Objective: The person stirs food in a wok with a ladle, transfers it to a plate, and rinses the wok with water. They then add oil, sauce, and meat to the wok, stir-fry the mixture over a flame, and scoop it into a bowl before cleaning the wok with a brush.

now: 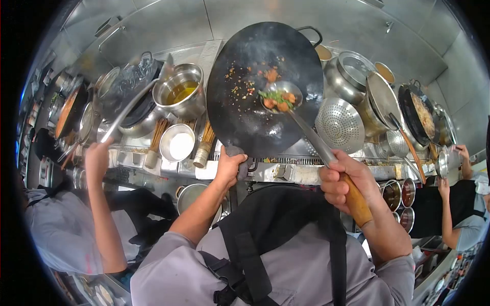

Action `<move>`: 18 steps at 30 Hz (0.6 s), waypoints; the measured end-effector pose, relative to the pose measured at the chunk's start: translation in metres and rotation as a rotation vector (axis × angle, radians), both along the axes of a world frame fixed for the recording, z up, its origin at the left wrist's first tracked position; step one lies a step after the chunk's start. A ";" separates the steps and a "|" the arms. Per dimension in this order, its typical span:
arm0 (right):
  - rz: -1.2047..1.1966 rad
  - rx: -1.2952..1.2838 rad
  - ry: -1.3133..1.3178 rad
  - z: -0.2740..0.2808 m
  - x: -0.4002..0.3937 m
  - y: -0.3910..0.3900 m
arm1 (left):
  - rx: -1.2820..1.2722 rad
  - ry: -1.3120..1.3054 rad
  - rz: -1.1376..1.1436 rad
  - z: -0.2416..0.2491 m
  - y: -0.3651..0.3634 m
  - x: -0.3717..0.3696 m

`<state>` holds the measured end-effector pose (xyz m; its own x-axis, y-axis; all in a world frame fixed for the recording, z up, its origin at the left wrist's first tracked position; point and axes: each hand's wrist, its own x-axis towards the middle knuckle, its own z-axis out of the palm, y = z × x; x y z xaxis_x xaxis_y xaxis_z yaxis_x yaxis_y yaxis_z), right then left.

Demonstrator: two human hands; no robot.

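Note:
My right hand [343, 182] is closed round the wooden handle [357, 204] of a long metal ladle [311, 136]. The ladle's bowl is over the black wok [265, 122] and holds browned chunks and green leaves [277, 100]. My left hand [230, 166] grips a grey cloth [236, 151] at the wok's near edge, over its handle. Small chopped bits [239, 91] are scattered on the left of the wok's inner surface, and a reddish clump [271, 75] sits just behind the ladle bowl. The wok is tilted up.
Left of the wok are a pot of oil [178, 91], a bowl of white contents [178, 144] and bamboo brushes [204, 148]. A perforated strainer [341, 124] and stacked pots are on the right. One co-worker [97, 214] is at left, another [459, 204] at right.

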<state>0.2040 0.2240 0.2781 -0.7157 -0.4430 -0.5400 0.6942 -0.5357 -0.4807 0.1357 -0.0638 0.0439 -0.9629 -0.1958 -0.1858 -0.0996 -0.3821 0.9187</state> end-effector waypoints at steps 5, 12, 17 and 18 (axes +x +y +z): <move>-0.066 -0.140 0.041 -0.043 -0.017 -0.021 | 0.321 -0.258 -0.186 0.030 -0.014 -0.002; 0.478 1.497 0.629 -0.310 0.051 0.060 | 0.608 -0.495 -0.042 0.042 0.018 0.015; 0.716 1.912 0.958 -0.454 0.090 0.081 | 0.607 -0.453 -0.105 0.023 0.016 0.010; 0.709 1.889 0.970 -0.460 0.086 0.081 | 0.631 -0.503 -0.088 0.022 0.017 0.010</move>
